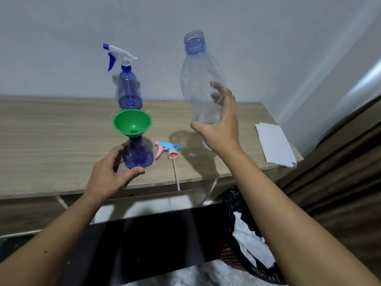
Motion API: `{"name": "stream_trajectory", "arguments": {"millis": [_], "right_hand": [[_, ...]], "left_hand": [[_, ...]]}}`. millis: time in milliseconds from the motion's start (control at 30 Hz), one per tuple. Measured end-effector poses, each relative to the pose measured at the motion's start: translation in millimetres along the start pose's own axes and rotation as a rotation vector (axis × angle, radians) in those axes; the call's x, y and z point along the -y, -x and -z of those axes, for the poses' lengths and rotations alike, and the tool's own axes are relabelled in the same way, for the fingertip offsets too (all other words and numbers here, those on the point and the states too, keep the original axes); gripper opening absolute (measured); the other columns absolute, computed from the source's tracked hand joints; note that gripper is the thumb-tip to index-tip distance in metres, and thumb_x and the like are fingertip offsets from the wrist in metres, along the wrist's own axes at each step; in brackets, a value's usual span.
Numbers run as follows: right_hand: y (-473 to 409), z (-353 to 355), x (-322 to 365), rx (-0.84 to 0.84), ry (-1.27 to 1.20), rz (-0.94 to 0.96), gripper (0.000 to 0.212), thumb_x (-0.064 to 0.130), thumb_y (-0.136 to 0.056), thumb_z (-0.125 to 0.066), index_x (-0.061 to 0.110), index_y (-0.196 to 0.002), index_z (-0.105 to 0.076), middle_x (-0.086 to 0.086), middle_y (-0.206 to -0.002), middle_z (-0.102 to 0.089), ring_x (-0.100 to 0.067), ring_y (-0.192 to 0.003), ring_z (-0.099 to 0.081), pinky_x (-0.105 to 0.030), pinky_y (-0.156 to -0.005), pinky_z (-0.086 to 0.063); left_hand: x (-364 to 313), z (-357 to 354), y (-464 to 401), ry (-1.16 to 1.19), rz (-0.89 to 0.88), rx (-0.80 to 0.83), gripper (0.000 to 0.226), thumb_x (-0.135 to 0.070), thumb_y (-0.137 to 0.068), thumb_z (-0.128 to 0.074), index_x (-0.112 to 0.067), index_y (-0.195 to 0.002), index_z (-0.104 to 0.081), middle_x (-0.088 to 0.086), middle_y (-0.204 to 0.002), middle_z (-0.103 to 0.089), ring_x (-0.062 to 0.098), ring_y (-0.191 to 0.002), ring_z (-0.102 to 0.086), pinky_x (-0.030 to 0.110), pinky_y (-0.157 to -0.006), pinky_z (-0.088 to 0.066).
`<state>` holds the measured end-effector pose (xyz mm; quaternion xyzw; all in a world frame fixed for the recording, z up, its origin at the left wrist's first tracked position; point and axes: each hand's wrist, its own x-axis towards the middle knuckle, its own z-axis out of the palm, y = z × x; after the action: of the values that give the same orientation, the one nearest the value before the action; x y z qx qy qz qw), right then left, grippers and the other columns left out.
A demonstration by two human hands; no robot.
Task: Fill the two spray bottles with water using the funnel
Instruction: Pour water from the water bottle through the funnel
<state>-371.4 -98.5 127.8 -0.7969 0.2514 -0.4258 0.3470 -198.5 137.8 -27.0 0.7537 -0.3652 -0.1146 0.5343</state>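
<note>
Wooden table (51, 129) is running across the frame against a grey wall (61, 38). Folded white paper (274, 143) is lying at 3 o'clock on the right table end, well apart from the bottles. Pink-and-blue spray head (168, 149) is lying on its side just right of the near spray bottle, its dip tube (176, 176) pointing to 6 o'clock and overhanging the table edge. Bin with a black liner (243, 250) and crumpled white paper is sitting at 5 o'clock below the table, partly covered by the right forearm. Dark curtain (340, 172) is filling the right edge.

Near spray bottle (139, 155) is standing upright near the front table edge, long axis vertical, neck up. Green funnel (132, 123) is sitting in its neck, mouth tilted slightly toward the camera. Funnel is blocking the base of the far spray bottle (129, 89), which is standing upright at 12 o'clock behind it with its white-and-blue trigger head on, nozzle pointing to 9 o'clock.

Left hand (109, 174) is cupping the near bottle's base, fingers and thumb curling around it; the fingers are mostly hidden behind the bottle.

Right hand (220, 129) is gripping the clear water bottle (203, 79) around its lower half, above the table at 1 o'clock. Bottle is uncapped, mouth up, axis leaning slightly to 11 o'clock, bottom hidden by the hand. Cannot tell the water level in any of the 3 bottles.
</note>
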Motion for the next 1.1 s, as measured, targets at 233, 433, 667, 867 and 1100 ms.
{"name": "stream_trajectory", "arguments": {"millis": [233, 433, 667, 867, 1100], "right_hand": [[-11.9, -0.6, 7.1, 0.201, 0.314, 0.185, 0.086, 0.016, -0.064, -0.077, 0.035, -0.144, -0.052, 0.005, -0.131, -0.049, -0.019, -0.120, -0.050, -0.046, -0.096, -0.052], [-19.2, -5.3, 1.9, 0.229, 0.605, 0.292, 0.087, 0.010, -0.064, -0.080, 0.027, -0.145, -0.052, -0.007, -0.131, -0.052, -0.028, -0.114, -0.052, -0.041, -0.102, -0.041], [-26.8, -2.7, 0.5, 0.192, 0.731, 0.372, 0.085, 0.003, -0.061, -0.075, 0.026, -0.141, -0.054, -0.011, -0.128, -0.055, -0.033, -0.111, -0.055, -0.044, -0.103, -0.040], [-27.1, 2.4, -1.5, 0.175, 0.806, 0.402, 0.087, -0.002, -0.059, -0.075, 0.028, -0.139, -0.057, -0.011, -0.127, -0.057, -0.034, -0.113, -0.056, -0.042, -0.105, -0.037], [-24.8, 6.5, 0.6, 0.158, 0.874, 0.420, 0.087, -0.005, -0.062, -0.076, 0.030, -0.139, -0.056, -0.012, -0.129, -0.056, -0.033, -0.117, -0.054, -0.045, -0.109, -0.035]], "left_hand": [[1.4, -0.4, -0.8, -0.018, -0.013, -0.007, 0.091, -0.045, -0.068, -0.096, -0.035, -0.149, -0.057, -0.021, -0.130, -0.070, -0.023, -0.116, -0.063, 0.013, -0.112, -0.048], [5.6, 0.8, -2.5, -0.032, -0.006, -0.018, 0.091, -0.042, -0.069, -0.100, -0.035, -0.149, -0.057, -0.008, -0.137, -0.073, -0.011, -0.123, -0.067, 0.023, -0.114, -0.050], [8.6, 0.8, -3.2, -0.025, -0.002, -0.004, 0.097, -0.049, -0.068, -0.101, -0.029, -0.153, -0.059, -0.011, -0.137, -0.073, -0.008, -0.123, -0.068, 0.021, -0.114, -0.050], [5.2, 2.1, -1.8, -0.011, -0.003, 0.005, 0.096, -0.055, -0.068, -0.100, -0.037, -0.151, -0.057, -0.014, -0.136, -0.072, -0.005, -0.124, -0.069, 0.027, -0.116, -0.051], [3.3, 2.8, -2.0, -0.007, -0.003, 0.011, 0.096, -0.054, -0.068, -0.100, -0.041, -0.152, -0.055, -0.022, -0.137, -0.069, -0.005, -0.127, -0.068, 0.031, -0.118, -0.051]]}}
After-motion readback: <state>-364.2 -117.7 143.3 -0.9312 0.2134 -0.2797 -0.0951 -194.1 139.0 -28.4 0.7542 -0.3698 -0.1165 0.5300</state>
